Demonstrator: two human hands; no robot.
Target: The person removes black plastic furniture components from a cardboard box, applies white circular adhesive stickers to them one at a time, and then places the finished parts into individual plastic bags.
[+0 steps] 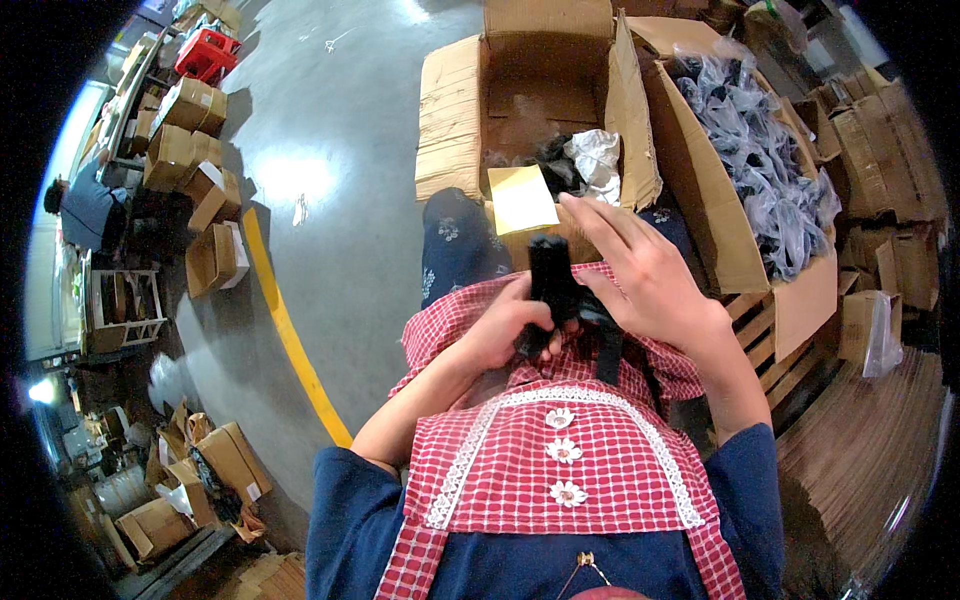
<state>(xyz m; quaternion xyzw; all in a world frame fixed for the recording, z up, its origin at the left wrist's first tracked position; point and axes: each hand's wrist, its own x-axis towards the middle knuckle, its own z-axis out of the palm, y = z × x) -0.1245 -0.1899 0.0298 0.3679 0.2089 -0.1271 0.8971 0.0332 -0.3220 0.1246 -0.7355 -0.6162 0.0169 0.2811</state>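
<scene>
Grasping the black item point(548, 270) over the checked apron point(510, 465), the left hand point(510, 328) is bracing it | right hand point(640, 270) is hovering open-fingered, contact with the yellow sheet point(522, 200) unclear | I'm favouring a firm pinch low down, leaving the right fingers room

"What is the left hand point(508, 328) gripping?"
"Some black item point(549, 272); it is showing blurred, and the hand is hiding part of it."
"And those clear bags point(752, 160)?"
"Their folds are obscuring whatever they are holding."
"The lower edge?"
"It is cutting off a reddish shape point(610, 594)."
"That distant person point(90, 208)?"
"Appearing too small for details."
</scene>
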